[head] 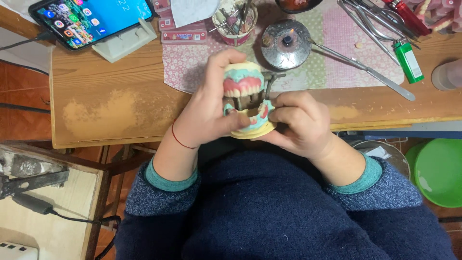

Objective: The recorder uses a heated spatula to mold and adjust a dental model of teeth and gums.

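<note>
Pink wax gums on a denture model [246, 98] sit clamped between both hands at the table's [110, 91] near edge: left hand [209, 103] wraps it, right hand [301, 123] pinches its base. At twelve o'clock, a small burner [287, 44]; at ten, a phone [91, 19].

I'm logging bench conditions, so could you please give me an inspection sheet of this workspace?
Surface: wooden bench, pale dust patch, floral cloth.
Job's things: denture model on hinged mount, held over the bench edge.
Clutter: lit burner, tool cup, metal spatula, green lighter, phone on stand.
Grippers: left hand grips the model; right hand supports its base.
Cables: black cable lower left.
Surroundings: green bowl, tiled floor.
</note>
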